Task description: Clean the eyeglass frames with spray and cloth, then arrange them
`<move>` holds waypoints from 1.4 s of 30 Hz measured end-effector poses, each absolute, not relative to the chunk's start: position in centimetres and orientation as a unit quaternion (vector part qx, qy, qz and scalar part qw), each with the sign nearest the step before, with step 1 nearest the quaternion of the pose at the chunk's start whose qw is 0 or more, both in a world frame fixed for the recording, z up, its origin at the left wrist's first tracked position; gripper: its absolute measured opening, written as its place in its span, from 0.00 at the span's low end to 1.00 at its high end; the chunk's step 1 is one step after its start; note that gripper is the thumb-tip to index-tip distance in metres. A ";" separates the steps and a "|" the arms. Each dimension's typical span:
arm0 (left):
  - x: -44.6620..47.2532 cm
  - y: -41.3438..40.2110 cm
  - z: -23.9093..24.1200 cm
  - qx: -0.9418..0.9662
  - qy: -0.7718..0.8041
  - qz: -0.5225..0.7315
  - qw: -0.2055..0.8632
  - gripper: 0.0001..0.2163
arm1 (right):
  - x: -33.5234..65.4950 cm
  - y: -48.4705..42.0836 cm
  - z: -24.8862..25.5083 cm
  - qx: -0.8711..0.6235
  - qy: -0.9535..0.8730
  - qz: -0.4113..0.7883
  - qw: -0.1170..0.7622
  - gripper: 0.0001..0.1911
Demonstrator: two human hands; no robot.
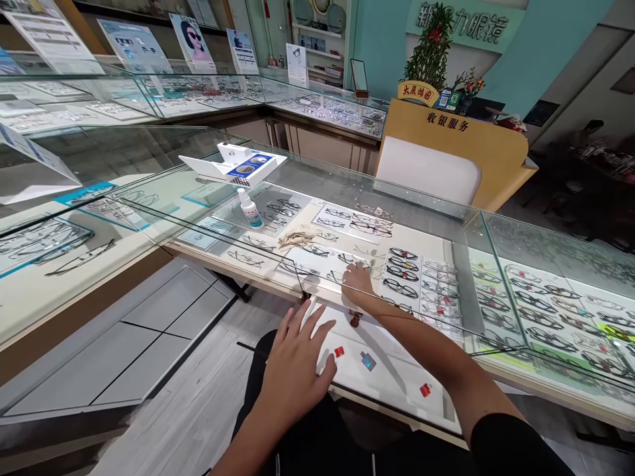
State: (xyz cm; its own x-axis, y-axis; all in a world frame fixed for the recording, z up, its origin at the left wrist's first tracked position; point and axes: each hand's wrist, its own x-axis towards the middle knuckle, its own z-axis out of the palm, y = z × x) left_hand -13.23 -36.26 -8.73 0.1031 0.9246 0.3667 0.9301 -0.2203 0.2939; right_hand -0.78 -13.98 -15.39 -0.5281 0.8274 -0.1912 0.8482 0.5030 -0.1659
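My left hand [299, 360] hovers over the front edge of the pulled-out white drawer [397, 390], fingers spread and holding nothing. My right hand [358, 283] reaches into the glass display case, its fingers bent close together at a pair of eyeglasses [335, 276]; the grip is partly hidden. Just beyond the fingertips lies another pair of eyeglasses [353, 259]. Left of it are dark-rimmed eyeglasses [316, 251] and a crumpled beige cloth [297, 237]. Red tags [339, 352] and a grey tag [368, 361] lie in the drawer.
Glass panes [421, 198] edge the case around my right arm. A white spray bottle [251, 209] and an open white-and-blue box [252, 166] stand at the left on the glass. Rows of eyeglasses [401, 271] lie to the right. A yellow cashier counter [501, 152] stands behind.
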 end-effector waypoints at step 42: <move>-13.2 -36.4 -8.7 -0.740 -0.613 -0.276 0.017 0.17 | 6.2 -13.8 4.9 0.402 0.891 -0.206 -0.048 0.06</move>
